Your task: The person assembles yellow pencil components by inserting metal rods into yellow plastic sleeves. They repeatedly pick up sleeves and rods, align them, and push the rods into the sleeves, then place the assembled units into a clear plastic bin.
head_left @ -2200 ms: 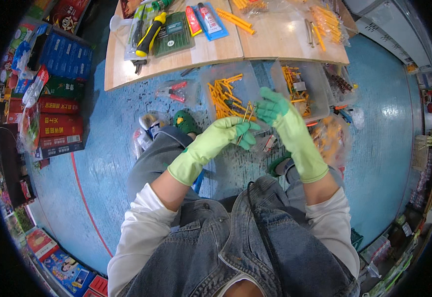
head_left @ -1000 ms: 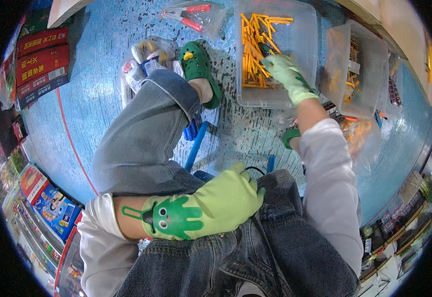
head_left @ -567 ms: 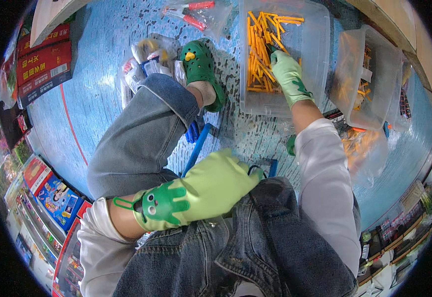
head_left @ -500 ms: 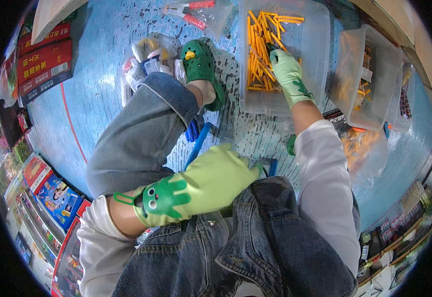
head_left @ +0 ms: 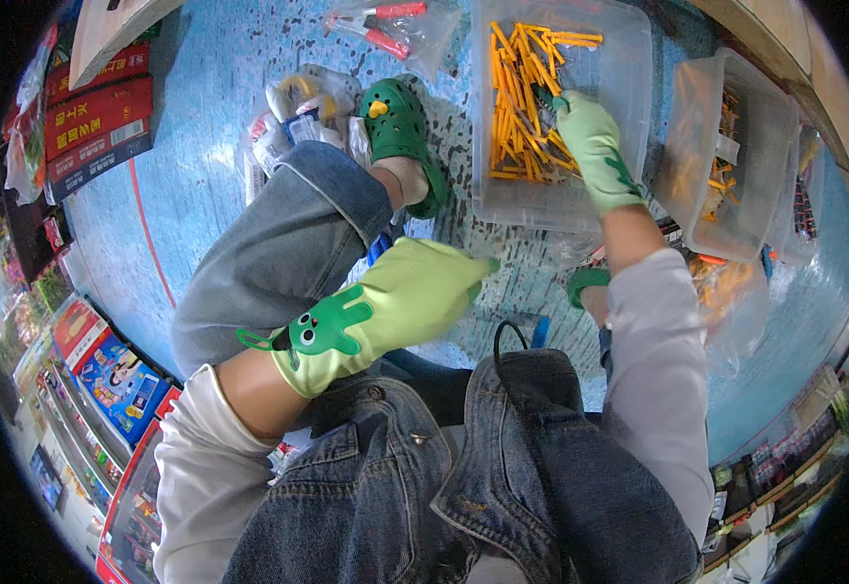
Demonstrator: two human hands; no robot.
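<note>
My right hand (head_left: pixel 588 141), in a light green glove with dark green fingertips, reaches into a clear plastic bin (head_left: pixel 624 68). Its fingers stretch toward a pile of thin yellow-orange sticks (head_left: pixel 514 107), the tips among or just over them; no stick shows plainly in its grasp. In a matching glove with a green cartoon animal on the cuff, my left hand (head_left: pixel 407 290) hangs above my lap and the floor. Its fingers are bent together, pointing right. Whatever they may hold is hidden.
Right of the bin stands a tilted clear bin (head_left: pixel 673 161) with more sticks, near a clear bag of orange pieces (head_left: pixel 731 302). Red-handled pliers (head_left: pixel 386 39) lie bagged at the top. Plastic-wrapped items (head_left: pixel 298 112) sit beside my green clog (head_left: pixel 397 122). Red boxes (head_left: pixel 98 117) stand far left.
My left hand has risen away from my lap, up toward the bin. My right hand has shifted slightly right, still over the sticks.
</note>
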